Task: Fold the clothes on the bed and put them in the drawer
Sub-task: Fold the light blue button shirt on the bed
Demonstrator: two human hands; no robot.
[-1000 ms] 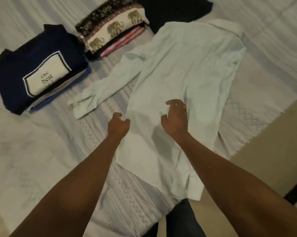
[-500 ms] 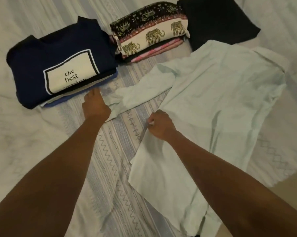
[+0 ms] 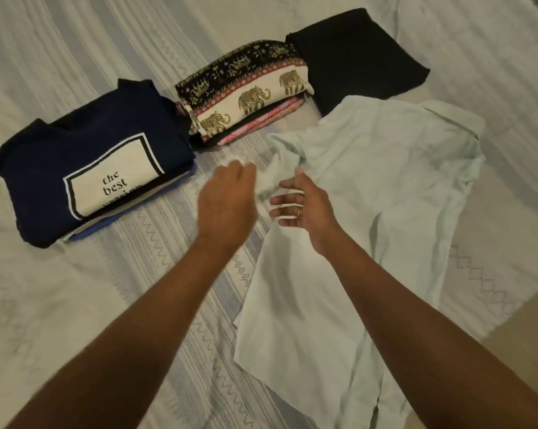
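- While two bare arms are reaching out over it, one big bed [image 3: 76, 305] is filling most of the view, and its pale striped cover is lying flat.
- One pale shirt [image 3: 370, 218] is lying spread out on the right part of the bed, with its collar pointing away from the person.
- Three piles of folded clothes are sitting in a row on the far side of the bed.
- One navy top [image 3: 91, 156] is sitting on the left pile. It is showing a white box with the words "the best", and white and blue layers are peeking out under it.
- One black cloth [image 3: 354, 57] is making the right pile, and the top of the shirt is touching its near edge.
- One elephant cloth [image 3: 246, 88] is sitting in the middle pile, on top of a pink cloth [image 3: 261, 120].
- Two hands are hanging near each other over the left side of the shirt, not touching.
- One left hand [image 3: 227, 202] is showing its back, blurry, with its fingers bending down out of sight, so I cannot tell if it is pinching anything.
- One right hand [image 3: 301, 202] is spreading its fingers, with its palm facing the left hand, above the shirt's left edge.
- One sleeve [image 3: 271, 178] is bunching up between the two hands, just past the left knuckles and beside the right fingertips.
- One ring [image 3: 299, 212] is sitting on a right finger.
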